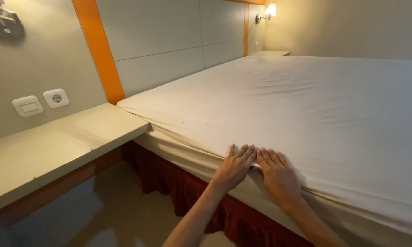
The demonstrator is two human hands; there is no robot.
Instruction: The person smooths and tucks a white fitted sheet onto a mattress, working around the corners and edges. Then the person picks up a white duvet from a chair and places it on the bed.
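Observation:
A white fitted sheet (306, 105) covers a wide mattress that fills the right of the view. My left hand (235, 165) lies flat on the mattress's near side edge, fingers together and pointing up toward the sheet's fold. Right beside it, my right hand (277, 173) presses flat on the same edge, and its fingertips touch the sheet's lower border. Both hands almost touch each other. Neither hand holds anything. Under the mattress hangs a dark red bed skirt (178, 187).
A pale bedside shelf (55, 146) juts from the wall at left, close to the mattress corner. Above it are a wall socket (56, 98) and a switch (28, 106). An orange strip (98, 50) runs up the headboard panel. A lit wall lamp (269, 11) hangs far back.

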